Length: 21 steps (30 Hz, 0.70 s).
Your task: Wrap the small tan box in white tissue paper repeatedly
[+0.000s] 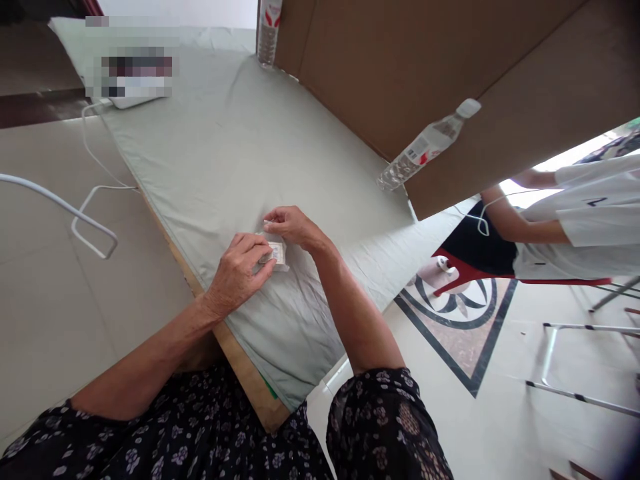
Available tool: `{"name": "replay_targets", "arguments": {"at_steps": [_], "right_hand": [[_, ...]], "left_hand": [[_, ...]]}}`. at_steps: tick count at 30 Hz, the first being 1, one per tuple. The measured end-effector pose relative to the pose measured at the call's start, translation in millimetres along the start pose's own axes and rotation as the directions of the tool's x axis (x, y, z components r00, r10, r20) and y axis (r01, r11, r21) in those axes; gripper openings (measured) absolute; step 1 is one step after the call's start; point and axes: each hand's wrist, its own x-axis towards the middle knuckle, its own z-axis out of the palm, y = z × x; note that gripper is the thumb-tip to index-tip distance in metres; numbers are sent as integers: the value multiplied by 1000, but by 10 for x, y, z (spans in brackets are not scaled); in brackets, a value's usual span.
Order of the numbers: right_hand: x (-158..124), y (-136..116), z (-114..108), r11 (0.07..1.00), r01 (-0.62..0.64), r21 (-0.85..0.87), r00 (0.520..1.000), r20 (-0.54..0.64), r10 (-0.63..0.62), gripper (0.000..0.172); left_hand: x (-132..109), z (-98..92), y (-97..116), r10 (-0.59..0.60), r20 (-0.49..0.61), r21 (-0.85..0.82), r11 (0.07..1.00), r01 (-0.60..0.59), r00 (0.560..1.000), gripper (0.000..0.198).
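A small whitish packet with a printed label and a clear wrapper edge lies on the pale green tablecloth. My left hand is closed over its left side, with the thumb along the near edge and the fingers across the top. Just beyond the packet is my right hand, thumb and fingers drawn together in a pinch. Something small and pale shows at those fingertips, too small to name. The left fingers hide part of the packet.
A brown cardboard panel stands on the table, with a plastic bottle leaning by its near end and another bottle at its far end. A white device with a cable lies far left. Another person's arm is at right.
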Motion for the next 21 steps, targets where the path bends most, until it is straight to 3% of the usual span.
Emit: {"name": "replay_targets", "arguments": {"at_steps": [3, 13, 21], "right_hand": [[-41, -4, -40, 998, 35, 47, 999, 25, -37, 10], [-228, -119, -60, 984, 42, 171, 997, 53, -52, 8], [-349, -192, -68, 992, 125, -23, 992, 36, -124, 14]], "left_hand": [[-9, -1, 19, -6, 12, 10, 1000, 6, 1000, 7], [-18, -4, -31, -3, 29, 25, 1000, 3, 1000, 8], [14, -11, -57, -11, 42, 19, 1000, 11, 999, 9]]}}
